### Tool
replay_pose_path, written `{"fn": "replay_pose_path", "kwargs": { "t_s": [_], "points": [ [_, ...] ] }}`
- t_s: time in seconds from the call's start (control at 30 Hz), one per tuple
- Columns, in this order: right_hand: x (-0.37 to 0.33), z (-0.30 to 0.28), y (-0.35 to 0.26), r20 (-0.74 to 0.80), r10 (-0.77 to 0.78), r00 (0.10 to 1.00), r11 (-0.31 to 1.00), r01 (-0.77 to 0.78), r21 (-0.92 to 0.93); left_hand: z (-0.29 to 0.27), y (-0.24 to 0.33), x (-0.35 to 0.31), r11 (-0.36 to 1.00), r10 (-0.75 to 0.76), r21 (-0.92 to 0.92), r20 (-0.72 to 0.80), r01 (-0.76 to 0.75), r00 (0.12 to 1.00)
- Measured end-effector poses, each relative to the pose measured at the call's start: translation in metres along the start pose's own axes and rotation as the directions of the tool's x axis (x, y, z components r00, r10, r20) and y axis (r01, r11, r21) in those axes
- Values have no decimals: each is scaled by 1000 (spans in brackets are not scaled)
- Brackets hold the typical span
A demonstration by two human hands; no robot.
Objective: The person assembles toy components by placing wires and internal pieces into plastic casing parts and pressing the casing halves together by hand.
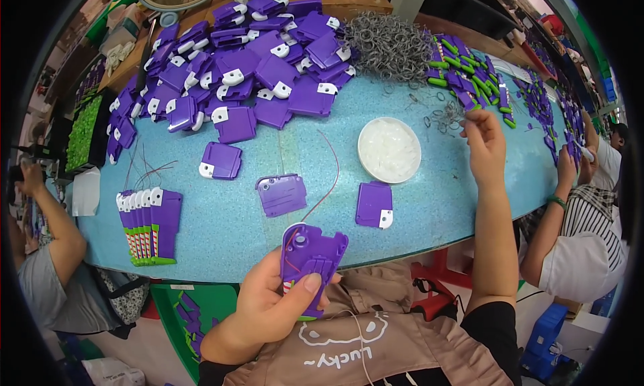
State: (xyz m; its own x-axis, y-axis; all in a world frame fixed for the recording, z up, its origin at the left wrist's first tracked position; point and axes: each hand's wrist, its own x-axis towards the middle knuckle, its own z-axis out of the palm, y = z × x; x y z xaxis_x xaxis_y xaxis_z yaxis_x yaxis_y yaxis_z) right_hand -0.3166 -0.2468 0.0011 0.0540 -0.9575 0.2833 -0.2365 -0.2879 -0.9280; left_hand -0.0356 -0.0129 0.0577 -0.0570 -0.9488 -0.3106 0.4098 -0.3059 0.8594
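Note:
My left hand (272, 305) grips a purple plastic housing half (320, 248) above the table's near edge, thumb pressed on its inner side. A thin red wire (333, 161) runs up from the housing and curves over the table. Farther right, my right hand (484, 144) hovers by a loose scatter of small metal rings (439, 121). Its thumb and fingers are pinched together; what lies between them, if anything, is too small to make out. Single purple pieces (282, 195) lie flat between the hands, one with a white corner (386, 218).
A round tub (361, 163) of whitish contents stands mid-table. Behind it are heaps of purple-and-white housings (258, 64), metal rings (389, 43) and green-ended purple parts (469, 74). A row of wired purple pieces (164, 225) lies left. Other people sit at both sides.

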Motion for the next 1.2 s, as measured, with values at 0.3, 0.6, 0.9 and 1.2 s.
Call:
{"fn": "replay_pose_path", "kwargs": {
  "t_s": [0.3, 0.6, 0.9, 1.2],
  "points": [
    [25, -9, 23, -78, -2, 997, 996, -5, -87, -2, 0, 1, 1000, -15, 28, 34, 14, 999],
    [24, 17, 6, -72, -106, 992, 984, 94, -150, -4, 0, -2, 1000, 11, 4, -3, -11, 1000],
    [-7, -2, 0, -22, 133, 991, 991, -133, 24, -4, 0, 6, 999, -39, 9, 27, 39, 999],
    [-6, -17, -7, 21, 268, 963, 953, -262, -155, -3, 0, 3, 999, -27, 18, 30, 27, 999]
  ]
}}
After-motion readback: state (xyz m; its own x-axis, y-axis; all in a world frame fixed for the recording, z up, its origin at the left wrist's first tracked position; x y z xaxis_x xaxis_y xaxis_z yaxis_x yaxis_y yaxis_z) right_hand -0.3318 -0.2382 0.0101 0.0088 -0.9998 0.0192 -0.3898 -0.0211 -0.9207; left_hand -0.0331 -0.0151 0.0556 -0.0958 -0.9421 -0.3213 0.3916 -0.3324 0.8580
